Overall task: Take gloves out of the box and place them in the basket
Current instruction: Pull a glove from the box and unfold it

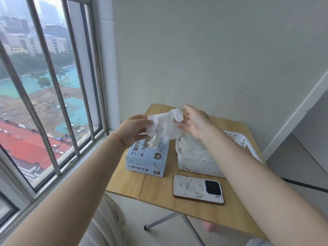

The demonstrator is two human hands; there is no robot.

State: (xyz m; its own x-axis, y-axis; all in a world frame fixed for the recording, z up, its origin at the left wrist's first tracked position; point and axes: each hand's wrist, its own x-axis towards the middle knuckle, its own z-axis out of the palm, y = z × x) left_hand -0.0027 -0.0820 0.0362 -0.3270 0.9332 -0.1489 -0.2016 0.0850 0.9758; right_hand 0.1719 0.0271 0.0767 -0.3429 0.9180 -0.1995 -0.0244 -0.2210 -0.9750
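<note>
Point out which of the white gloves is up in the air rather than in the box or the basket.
The glove stretched between the left hand and right hand; another pokes from the box opening, the rest lie in the basket.

One glove box [147, 160], one basket [198, 166], one phone [197, 189], one table [159, 190]

A light wood-grain table [156, 190] on metal legs is set by the window. Three items are borne directly: a blue glove box [147, 161] at left, a white perforated basket [198, 166] just beside it, and a phone [197, 189] lying face down nearer the front edge.
</note>
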